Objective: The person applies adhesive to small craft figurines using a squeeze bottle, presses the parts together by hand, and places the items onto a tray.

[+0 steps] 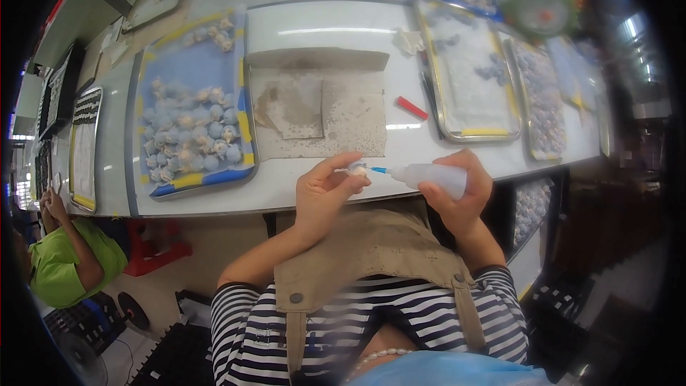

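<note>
Pale blue fabric [457, 370] bulges at six o'clock, nearest the camera, below a brown apron [371, 243]. Near the middle of the dial, the left hand [321, 193] pinches a small pale piece [359, 171] between thumb and fingertips, clamped just above the apron and beside the table edge. The right hand [468, 204], at four o'clock, is wrapped around a translucent squeeze bottle [439, 179], laid over so that its blue nozzle [379, 169] points to nine o'clock, at the piece. That level hold probably lets the tip reach a small spot while the left fingers steady it.

Towards ten o'clock, a blue-lined tray [182, 64] keeps many similar blue-and-cream pieces within the left hand's reach. Stained cardboard [357, 118] lies at eleven o'clock, perhaps to shield the white table [314, 21] from drips. One o'clock has a red stick-like object [411, 108], beside a white-lined tray [468, 64].

Fingers cover much of the piece, so its shape is unclear; whether the nozzle touches it, I cannot tell. Nor can the bottle's fill be made out. Around half past one, a green round object [541, 6] blurs; near half past eight, a person in a lime-green top [57, 271] is partly lost at the dark rim.
</note>
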Available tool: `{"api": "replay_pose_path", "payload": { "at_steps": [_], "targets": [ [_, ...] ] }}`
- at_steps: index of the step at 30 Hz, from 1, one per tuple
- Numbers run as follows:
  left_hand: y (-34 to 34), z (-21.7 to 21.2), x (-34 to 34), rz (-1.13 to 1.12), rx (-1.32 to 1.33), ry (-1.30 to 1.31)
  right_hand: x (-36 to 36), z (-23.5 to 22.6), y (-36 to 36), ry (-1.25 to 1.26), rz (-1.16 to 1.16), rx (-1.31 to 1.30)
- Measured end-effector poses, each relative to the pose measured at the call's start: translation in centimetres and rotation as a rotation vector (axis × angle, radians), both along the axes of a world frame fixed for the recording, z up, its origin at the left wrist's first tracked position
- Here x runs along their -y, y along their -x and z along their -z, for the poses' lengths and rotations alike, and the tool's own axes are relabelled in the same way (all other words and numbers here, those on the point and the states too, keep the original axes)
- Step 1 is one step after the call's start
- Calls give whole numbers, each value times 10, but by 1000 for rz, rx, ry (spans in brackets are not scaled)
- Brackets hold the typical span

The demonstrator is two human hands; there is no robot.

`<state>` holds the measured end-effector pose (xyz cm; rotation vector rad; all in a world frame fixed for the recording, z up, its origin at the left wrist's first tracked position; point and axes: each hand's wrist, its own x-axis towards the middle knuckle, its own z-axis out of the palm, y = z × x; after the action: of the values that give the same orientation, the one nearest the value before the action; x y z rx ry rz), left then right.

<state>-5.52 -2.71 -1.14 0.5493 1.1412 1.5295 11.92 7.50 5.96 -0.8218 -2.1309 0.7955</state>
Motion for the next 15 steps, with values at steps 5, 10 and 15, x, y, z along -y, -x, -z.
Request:
{"api": "replay_pose_path", "payload": {
  "at_steps": [5,10,15],
  "targets": [
    [4,-3,3,14,-17,4,2,-2,8,-53,-28,55],
    [6,-4,5,21,-62,16,4,-4,13,-77,-30,74],
    [4,-5,6,16,-68,17,4,-5,12,-72,-34,87]
  ]
}}
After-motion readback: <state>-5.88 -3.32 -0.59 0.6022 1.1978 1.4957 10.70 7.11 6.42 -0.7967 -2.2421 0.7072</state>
